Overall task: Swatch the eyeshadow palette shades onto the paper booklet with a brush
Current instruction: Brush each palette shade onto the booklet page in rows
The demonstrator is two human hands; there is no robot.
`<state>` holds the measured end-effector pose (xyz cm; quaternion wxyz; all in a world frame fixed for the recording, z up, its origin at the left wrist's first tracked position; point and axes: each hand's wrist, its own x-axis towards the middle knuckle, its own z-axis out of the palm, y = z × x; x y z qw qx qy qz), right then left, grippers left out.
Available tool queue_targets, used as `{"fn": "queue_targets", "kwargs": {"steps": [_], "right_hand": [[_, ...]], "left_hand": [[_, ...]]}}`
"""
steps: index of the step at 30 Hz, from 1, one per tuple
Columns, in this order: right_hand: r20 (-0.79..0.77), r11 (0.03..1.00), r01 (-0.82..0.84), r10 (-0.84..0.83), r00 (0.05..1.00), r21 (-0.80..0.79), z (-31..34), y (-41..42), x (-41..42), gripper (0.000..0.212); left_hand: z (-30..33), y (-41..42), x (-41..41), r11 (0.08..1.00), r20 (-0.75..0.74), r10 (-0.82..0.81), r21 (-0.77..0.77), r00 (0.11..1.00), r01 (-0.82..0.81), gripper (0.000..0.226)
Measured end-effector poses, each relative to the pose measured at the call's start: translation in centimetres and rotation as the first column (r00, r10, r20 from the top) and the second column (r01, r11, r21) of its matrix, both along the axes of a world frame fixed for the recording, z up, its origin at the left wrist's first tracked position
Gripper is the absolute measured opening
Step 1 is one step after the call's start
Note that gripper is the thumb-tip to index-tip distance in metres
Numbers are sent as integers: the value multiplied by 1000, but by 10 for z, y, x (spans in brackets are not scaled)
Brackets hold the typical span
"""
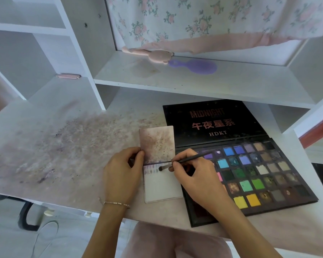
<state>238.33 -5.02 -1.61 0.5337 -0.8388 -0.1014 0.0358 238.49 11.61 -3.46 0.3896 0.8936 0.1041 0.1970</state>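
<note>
The right hand (pixel 192 175) pinches a thin dark brush (pixel 183 161) between thumb and fingers like a pencil, with the bristle tip down on the white lower page of the paper booklet (pixel 162 185), at the end of a short row of small purple and grey swatches near the fold. The left hand (pixel 122 170) pinches the booklet's left edge at the fold, thumb on top, holding it flat on the tabletop (pixel 63 146). The booklet lies just beside the open eyeshadow palette (pixel 250 175), touching or overlapping its left edge; I cannot tell which. The right wrist hangs over the palette's left pans.

Risks, as I judge them: the wrist could drag across those pans and smear colour or pick up powder. A stroke that runs long could blend into the neighbouring swatch. If the left hand eases off, the stained upper page may flop down onto fresh marks.
</note>
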Motion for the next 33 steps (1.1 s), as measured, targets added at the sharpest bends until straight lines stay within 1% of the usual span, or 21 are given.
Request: {"fn": "queue_targets", "kwargs": {"steps": [9,33], "right_hand": [[-2,1000,-6,6,1000,-29,1,0,0,16],[-4,999,-16,16,1000,-31,0,0,1,17]], "left_hand": [[0,0,0,1000,14,-13,-1,1000,13,9],[-1,0,0,1000,2,-5,-7,1000,5,9]]}}
